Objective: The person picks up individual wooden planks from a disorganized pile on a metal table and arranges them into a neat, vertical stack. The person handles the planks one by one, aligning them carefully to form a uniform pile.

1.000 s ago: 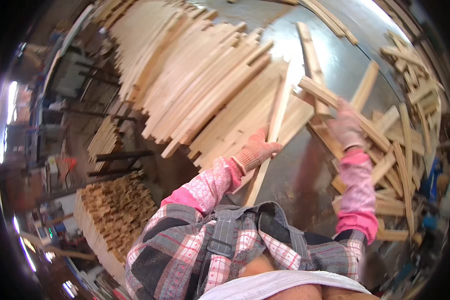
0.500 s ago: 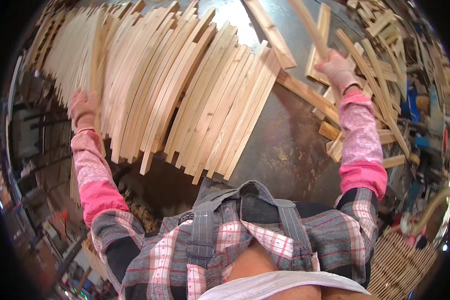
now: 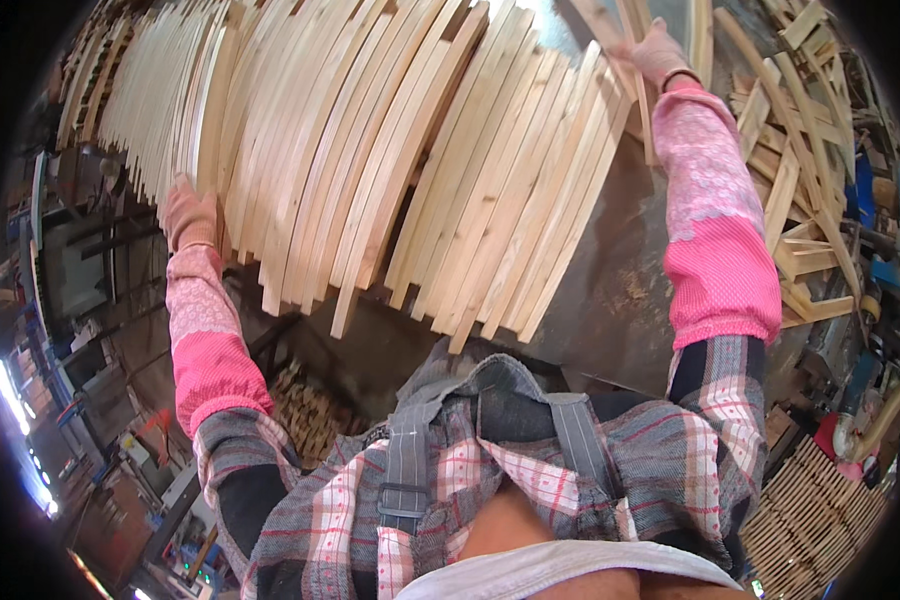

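A long fanned row of pale wooden slats [image 3: 420, 170] lies across a grey metal table [image 3: 620, 310]. My left hand [image 3: 190, 212], in a pinkish glove, is at the row's left near end, its fingers curled on the ends of the slats there. My right hand [image 3: 660, 52], gloved too, reaches to the far right end of the row and grips a single slat [image 3: 638, 95] that lies along the last board. Both forearms wear pink sleeves.
A loose heap of short slats [image 3: 800, 160] covers the table's right side. Cut wood is stacked under the table [image 3: 310, 415] and at the lower right [image 3: 820, 520]. Machines and clutter stand on the left floor [image 3: 80, 290].
The view has swung further over the slat row. My right hand has brought its slat down toward the row's right end. My left hand stays on the left ends.
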The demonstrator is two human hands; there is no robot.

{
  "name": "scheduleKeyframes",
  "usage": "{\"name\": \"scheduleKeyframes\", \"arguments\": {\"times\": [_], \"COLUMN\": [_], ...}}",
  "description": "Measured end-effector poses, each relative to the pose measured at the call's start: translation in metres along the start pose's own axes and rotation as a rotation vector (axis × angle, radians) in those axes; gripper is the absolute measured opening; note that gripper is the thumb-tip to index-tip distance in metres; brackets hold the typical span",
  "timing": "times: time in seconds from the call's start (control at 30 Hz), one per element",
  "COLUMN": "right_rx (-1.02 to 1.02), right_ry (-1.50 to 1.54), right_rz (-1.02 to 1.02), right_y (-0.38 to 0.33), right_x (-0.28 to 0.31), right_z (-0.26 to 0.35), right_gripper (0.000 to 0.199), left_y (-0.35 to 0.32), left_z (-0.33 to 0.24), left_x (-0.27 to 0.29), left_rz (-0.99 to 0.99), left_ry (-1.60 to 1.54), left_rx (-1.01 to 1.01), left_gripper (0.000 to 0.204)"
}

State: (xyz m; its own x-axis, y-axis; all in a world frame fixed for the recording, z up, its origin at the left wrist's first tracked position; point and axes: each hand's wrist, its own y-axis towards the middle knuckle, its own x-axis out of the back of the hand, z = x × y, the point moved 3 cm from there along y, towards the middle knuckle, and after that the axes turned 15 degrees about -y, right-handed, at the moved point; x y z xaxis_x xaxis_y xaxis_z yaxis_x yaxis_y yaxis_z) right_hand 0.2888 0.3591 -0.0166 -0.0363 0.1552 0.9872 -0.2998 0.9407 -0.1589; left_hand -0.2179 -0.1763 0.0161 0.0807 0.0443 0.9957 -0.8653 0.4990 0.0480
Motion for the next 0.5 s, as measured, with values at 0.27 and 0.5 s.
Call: {"name": "scheduleKeyframes", "arguments": {"times": [0.27,0.5], "right_rx": [-0.008,-0.104], "right_ry": [-0.016,1.040], "right_rz": [0.128,0.329], "right_y": [-0.026,-0.252], "right_x": [-0.001,-0.027], "right_z": [-0.017,-0.092], "right_gripper": [0.066,0.039], "left_y": [-0.007,-0.095], "left_z": [-0.029,-0.141], "left_x": [0.025,0.094], "left_rz": [-0.279,-0.257], "left_ry": [-0.134,-0.896], "left_rx": [-0.193,-0.650], "left_gripper": [0.069,0.043]}}
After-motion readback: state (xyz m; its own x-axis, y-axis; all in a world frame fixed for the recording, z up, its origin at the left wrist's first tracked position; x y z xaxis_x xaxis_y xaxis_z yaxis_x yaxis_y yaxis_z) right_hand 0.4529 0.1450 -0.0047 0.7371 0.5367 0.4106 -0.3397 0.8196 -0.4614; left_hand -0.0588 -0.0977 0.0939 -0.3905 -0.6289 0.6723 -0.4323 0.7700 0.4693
